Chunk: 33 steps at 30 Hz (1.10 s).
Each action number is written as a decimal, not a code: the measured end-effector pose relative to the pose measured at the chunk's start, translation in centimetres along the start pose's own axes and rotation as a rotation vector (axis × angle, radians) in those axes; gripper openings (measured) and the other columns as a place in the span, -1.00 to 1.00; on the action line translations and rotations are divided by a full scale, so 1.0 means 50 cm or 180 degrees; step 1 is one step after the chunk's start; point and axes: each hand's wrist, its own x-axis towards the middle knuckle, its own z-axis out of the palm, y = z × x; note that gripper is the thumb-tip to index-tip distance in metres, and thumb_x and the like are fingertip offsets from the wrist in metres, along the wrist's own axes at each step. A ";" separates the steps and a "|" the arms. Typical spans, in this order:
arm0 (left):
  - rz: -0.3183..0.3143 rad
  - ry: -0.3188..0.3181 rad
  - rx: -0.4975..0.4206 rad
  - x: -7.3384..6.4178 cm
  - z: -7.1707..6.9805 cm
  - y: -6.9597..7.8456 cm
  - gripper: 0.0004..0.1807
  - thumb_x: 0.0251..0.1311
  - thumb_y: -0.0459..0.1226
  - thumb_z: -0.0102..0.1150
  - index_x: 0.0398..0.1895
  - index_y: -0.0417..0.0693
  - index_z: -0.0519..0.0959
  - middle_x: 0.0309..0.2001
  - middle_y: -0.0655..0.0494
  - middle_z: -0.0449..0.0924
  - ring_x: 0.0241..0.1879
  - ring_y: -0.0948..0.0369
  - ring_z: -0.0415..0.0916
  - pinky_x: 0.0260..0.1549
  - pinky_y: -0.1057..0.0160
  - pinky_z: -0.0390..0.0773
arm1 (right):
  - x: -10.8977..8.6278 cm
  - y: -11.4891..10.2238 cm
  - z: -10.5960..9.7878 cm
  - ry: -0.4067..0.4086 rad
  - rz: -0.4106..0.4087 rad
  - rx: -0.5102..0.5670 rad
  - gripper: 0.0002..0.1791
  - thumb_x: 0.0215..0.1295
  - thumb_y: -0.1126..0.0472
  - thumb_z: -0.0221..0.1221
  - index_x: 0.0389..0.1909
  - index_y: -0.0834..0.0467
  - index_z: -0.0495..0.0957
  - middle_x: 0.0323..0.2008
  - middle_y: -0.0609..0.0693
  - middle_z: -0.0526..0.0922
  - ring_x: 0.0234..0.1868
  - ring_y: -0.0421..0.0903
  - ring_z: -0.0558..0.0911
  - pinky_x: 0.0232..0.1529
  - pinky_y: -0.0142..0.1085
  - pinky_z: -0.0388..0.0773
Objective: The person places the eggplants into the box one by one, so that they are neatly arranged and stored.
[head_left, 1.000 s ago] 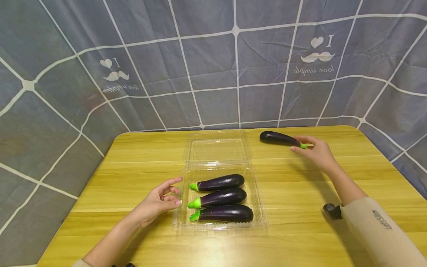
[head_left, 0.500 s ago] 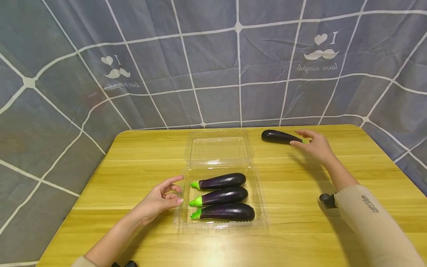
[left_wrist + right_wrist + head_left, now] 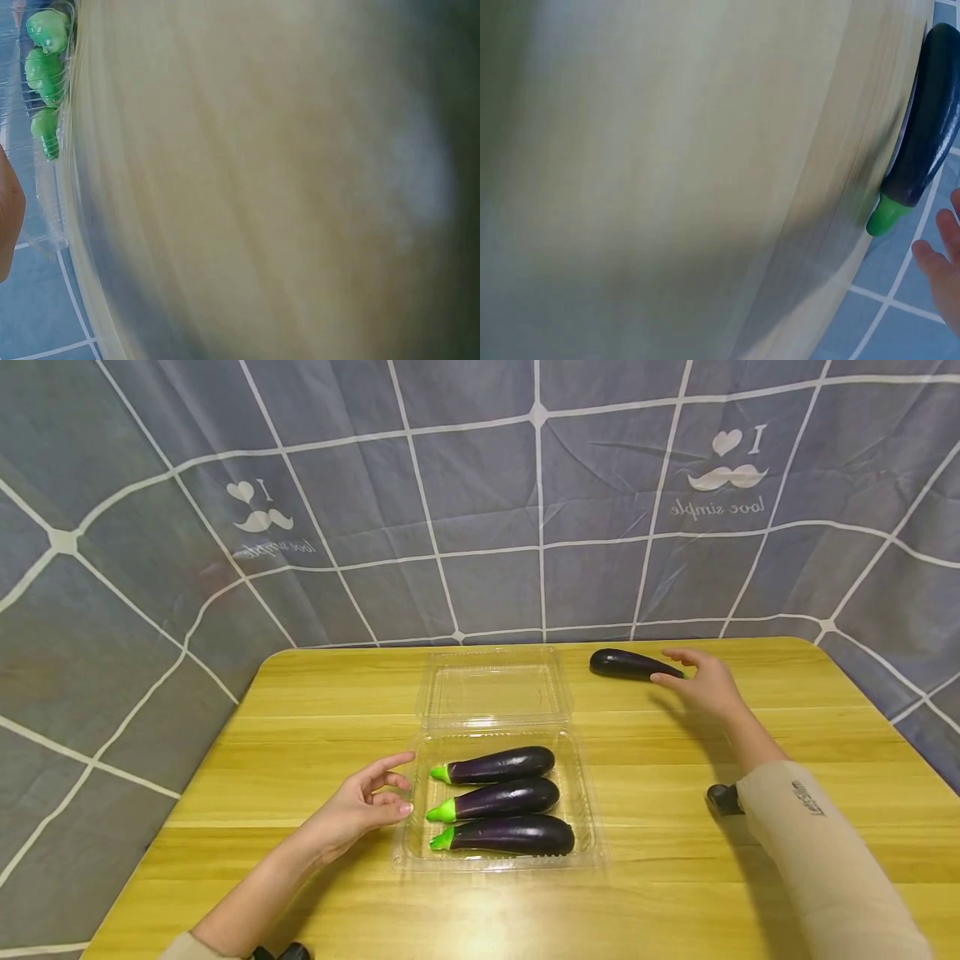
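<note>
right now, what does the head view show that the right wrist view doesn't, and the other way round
Only the head view: the open clear box, the three eggplants side by side in it, and the left hand by its edge.

Only the right wrist view: the whole green stem of the lone eggplant, with a visible gap to the right hand; from the head, that hand hides most of the stem.

Both: the lone eggplant, the right hand, the wooden table and the white-lined cloth.
</note>
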 end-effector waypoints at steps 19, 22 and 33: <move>0.0018 -0.0033 -0.0043 0.005 0.001 0.001 -0.16 0.11 -0.40 0.23 0.42 -0.16 0.01 -0.07 0.01 0.26 -0.25 0.29 0.43 -0.27 0.42 0.51 | 0.025 0.025 -0.006 -0.0097 0.0044 -0.0057 -0.34 0.27 0.00 0.16 0.23 0.36 0.31 0.19 0.37 0.33 0.20 0.34 0.23 0.14 0.20 0.19; 0.0006 -0.0022 -0.0026 0.004 0.001 0.001 -0.16 0.11 -0.39 0.24 0.42 -0.16 0.02 -0.06 0.00 0.25 -0.25 0.28 0.43 -0.28 0.42 0.51 | 0.026 0.029 -0.004 -0.0089 0.0029 -0.0074 -0.36 0.28 0.02 0.16 0.22 0.37 0.32 0.18 0.38 0.33 0.20 0.35 0.24 0.14 0.20 0.19; 0.0006 -0.0015 -0.0036 0.000 -0.001 0.004 -0.16 0.12 -0.40 0.23 0.42 -0.19 0.01 -0.07 -0.01 0.26 -0.25 0.28 0.43 -0.28 0.43 0.51 | 0.041 0.033 0.006 -0.0029 -0.0076 -0.0186 -0.41 0.27 0.07 0.17 0.17 0.39 0.35 0.12 0.42 0.39 0.13 0.35 0.33 0.10 0.17 0.26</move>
